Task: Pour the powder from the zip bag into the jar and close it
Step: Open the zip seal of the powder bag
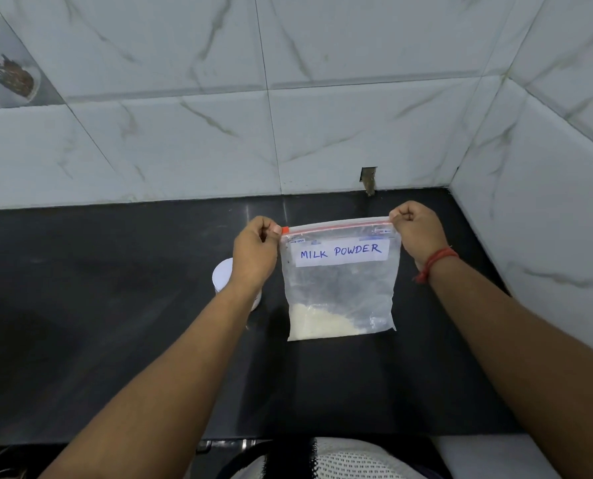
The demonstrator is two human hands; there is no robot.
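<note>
Partly behind the left hand (255,252), a white jar (223,275) stands while both hands, right hand (416,228) included, pinch the zip bag (340,281).

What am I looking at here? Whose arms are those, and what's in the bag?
There is just one picture, taken by a camera worn on a person's head, so you see what they see when they look down. The two arms are their own. No machine is here, only bare hands.

The left hand and the right hand each pinch a top corner of a clear zip bag and hold it upright over a black counter. A paper label on it reads MILK POWDER. A little pale powder sits at the bottom. The orange slider is at the left end of the zip.

Behind the left wrist you can see part of a white jar, mostly hidden. The powder is meant to go in there.
</note>
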